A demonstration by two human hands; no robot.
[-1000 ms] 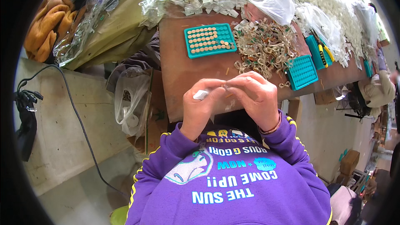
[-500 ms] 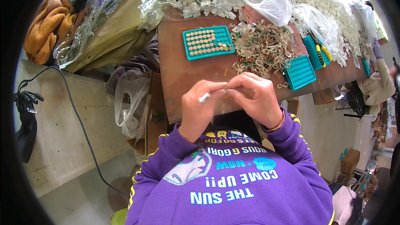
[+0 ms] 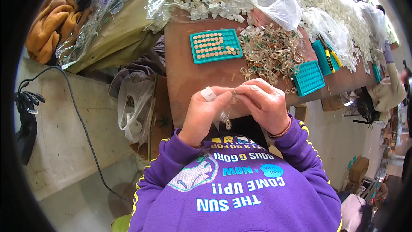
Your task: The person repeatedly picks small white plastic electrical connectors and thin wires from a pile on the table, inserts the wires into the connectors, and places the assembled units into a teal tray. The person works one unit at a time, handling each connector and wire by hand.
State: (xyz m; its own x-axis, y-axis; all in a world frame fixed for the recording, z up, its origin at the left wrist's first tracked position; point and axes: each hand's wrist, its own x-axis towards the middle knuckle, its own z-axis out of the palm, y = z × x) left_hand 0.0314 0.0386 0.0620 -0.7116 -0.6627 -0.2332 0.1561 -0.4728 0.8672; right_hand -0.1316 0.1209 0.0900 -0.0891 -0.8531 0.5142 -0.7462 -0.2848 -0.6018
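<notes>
Near the table's front edge, my left hand (image 3: 201,112) is closed in a pinch. A small white rectangular plastic piece (image 3: 208,94) sticks up between its thumb and fingers. Thin clear cord seems to run from this piece, and a small looped bundle of it (image 3: 228,123) hangs below the hands. My right hand (image 3: 267,105) is closed too, its thumb and fingertips meeting those of the left. Between the fingertips is a tiny part, too small to name. Beyond the hands lies a tangled heap of clear corded pieces (image 3: 271,53).
A teal tray (image 3: 193,48) with rows of round tan discs sits behind the hands. An emptier teal tray (image 3: 310,78) lies right, beside yellow-handled pliers (image 3: 330,56). White plastic parts (image 3: 205,0) and a clear bag (image 3: 277,4) are at the back. A co-worker's arm (image 3: 388,58) shows far right.
The white piece has turned its broad face into view in my left hand. The looped cord bundle now shows below. Both hands stay together.
</notes>
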